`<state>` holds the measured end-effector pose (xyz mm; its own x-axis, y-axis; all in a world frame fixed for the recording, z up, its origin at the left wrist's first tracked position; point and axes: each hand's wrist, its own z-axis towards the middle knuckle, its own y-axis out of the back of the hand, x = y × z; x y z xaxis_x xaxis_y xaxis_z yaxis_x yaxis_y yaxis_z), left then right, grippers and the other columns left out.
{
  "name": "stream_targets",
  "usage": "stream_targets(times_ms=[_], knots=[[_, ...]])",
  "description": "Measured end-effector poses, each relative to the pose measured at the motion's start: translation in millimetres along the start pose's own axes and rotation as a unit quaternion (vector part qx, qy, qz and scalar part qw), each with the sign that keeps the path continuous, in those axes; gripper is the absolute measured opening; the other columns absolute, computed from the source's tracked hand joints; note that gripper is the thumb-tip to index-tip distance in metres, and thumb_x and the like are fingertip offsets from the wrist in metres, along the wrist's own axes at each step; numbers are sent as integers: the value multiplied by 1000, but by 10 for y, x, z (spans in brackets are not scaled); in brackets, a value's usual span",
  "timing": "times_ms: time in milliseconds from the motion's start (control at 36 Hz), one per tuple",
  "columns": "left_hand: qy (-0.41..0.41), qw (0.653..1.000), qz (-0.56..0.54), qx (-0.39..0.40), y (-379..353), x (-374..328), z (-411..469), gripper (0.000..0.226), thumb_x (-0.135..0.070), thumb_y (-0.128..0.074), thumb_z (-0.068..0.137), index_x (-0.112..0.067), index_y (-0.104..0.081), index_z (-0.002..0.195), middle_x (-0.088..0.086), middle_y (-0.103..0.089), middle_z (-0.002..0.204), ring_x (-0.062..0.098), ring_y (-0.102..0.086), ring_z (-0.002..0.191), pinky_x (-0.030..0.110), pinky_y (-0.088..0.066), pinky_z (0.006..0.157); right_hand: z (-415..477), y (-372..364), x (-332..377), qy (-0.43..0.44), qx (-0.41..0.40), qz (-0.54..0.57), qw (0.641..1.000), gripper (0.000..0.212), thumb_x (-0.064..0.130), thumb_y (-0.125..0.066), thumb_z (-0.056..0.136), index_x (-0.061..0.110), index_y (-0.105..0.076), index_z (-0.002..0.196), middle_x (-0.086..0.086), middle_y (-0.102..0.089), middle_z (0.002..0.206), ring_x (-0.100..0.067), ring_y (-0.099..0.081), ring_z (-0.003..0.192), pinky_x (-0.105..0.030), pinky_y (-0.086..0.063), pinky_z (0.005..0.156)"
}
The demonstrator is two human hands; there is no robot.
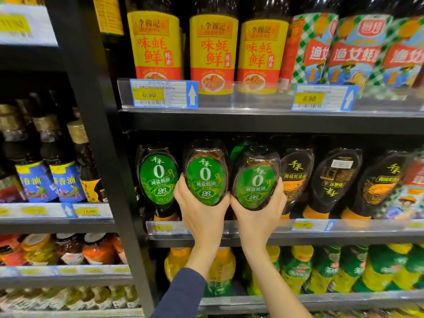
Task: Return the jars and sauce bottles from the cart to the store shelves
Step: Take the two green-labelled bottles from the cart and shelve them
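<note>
We're holding two green-label sauce bottles, one per hand: left hand (202, 212) fingers wrapped round the left bottle (205, 177), right hand (257, 214) round the right bottle (257, 182), at the middle shelf (321, 235) front. Bottles touching, right one tilting w/ neighbours close; we're risking a knock-over or slip.

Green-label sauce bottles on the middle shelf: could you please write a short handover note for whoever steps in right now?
Left hand: gripping one green-label bottle from below, at the shelf front.
Right hand: gripping a second green-label bottle, tilted slightly, beside the first.
A third matching bottle already stands on the middle shelf, to their left; black-label bottles sit to the right.
Done: both bottles brought to their matching row.
Left: seat both and let go. The cart is out of view, so what remains there is unknown.
</note>
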<state>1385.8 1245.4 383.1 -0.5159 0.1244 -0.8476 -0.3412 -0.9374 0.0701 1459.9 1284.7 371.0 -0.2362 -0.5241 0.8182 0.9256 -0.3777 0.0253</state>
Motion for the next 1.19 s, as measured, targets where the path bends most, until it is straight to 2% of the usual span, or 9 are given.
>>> stream_targets(times_ms=[111,306,389,500,611,694,833,1000,1194], knots=[[-4,1000,23,-3,-15,30,10,101,-29,-86,57,-14,-30,139,6,-38,138,19,-37,129,37,-40,103,10,8,3,0,5,-28,1000,104,30,-86,59,20,-26,143,-5,-41,135,-10,-40,123,-21,-38,89],[-19,997,71,0,-49,55,18,101,-32,-86,57,-7,-32,138,12,-39,136,25,-35,129,26,-28,100,40,13,34,-13,15,-68,997,102,30,-84,59,17,-26,143,-7,-37,135,12,-25,105,-23,-40,83],[-22,996,85,-7,-55,73,27,102,-34,-86,55,-7,-32,138,12,-37,132,24,-37,124,24,-32,94,39,20,53,-18,19,-81,996,103,34,-83,60,19,-25,143,-6,-38,133,6,-31,106,-24,-41,82],[-22,994,105,-11,-67,79,21,103,-35,-86,56,-7,-31,139,12,-37,131,24,-38,122,24,-33,90,28,37,52,-6,18,-102,995,106,41,-82,60,20,-22,145,-4,-42,130,-16,-48,116,-29,-45,82],[-22,991,130,-16,-60,68,5,107,-39,-84,57,-9,-26,142,10,-36,132,23,-38,123,35,-45,88,-6,49,59,-5,16,-107,994,108,42,-81,62,23,-16,147,-2,-43,133,-20,-46,122,-36,-47,86],[-13,992,127,-12,-49,55,-9,112,-39,-84,59,-12,-17,146,10,-33,138,22,-32,128,39,-43,92,-40,33,68,-17,10,-95,995,104,41,-81,63,21,-21,145,-2,-41,140,-20,-42,129,-38,-46,92],[-25,990,139,-6,-36,60,-22,110,-41,-82,61,-11,-18,145,10,-33,137,19,-30,126,39,-45,89,-52,4,51,-23,4,-99,995,98,40,-81,64,19,-26,143,-4,-40,138,-20,-44,124,-38,-48,84],[-44,986,163,11,12,165,-43,105,-36,-83,61,-10,-22,143,14,-37,133,28,-41,123,38,-51,80,-52,-13,14,-23,12,-86,996,98,38,-81,64,18,-27,142,-5,-40,137,-20,-44,124,-30,-44,83],[-54,985,163,31,57,187,-32,106,-33,-83,60,-9,-22,144,14,-37,133,27,-42,123,26,-42,82,-24,25,-4,-24,42,-88,995,99,35,-82,63,17,-27,143,-5,-40,135,-18,-44,122,-27,-39,82]])
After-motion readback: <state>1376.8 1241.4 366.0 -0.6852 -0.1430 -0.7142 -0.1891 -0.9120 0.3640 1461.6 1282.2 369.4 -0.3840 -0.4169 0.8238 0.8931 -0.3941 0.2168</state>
